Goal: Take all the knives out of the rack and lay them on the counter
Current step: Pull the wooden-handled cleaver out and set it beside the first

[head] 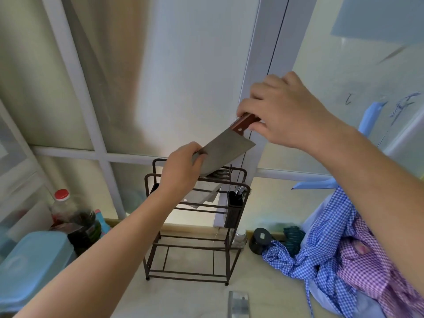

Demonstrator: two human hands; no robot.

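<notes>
Two hands hold one cleaver (226, 151) above the rack (195, 223). Your right hand (286, 111) grips the reddish-brown handle (244, 123), fingers curled over it and thumb under. Your left hand (183, 167) pinches the far end of the blade, thumb on the near flat face.

The blade slopes down to your left, handle end highest. Its lower edge sits just above the rack's top rail; you cannot tell whether it touches. A second blade (203, 196) remains in the rack's upper slots, tilted, directly under the raised cleaver. A dark holder (234, 208) hangs on the rack's right side.

Open room: the counter (183, 299) in front of the rack is bare except for a flat metal blade (238, 304) lying at the bottom edge of the view. A checked cloth (332, 255) crowds the right side. A blue tub (29, 262) and bottles (73, 219) crowd the left. Window panes stand close behind the rack.
</notes>
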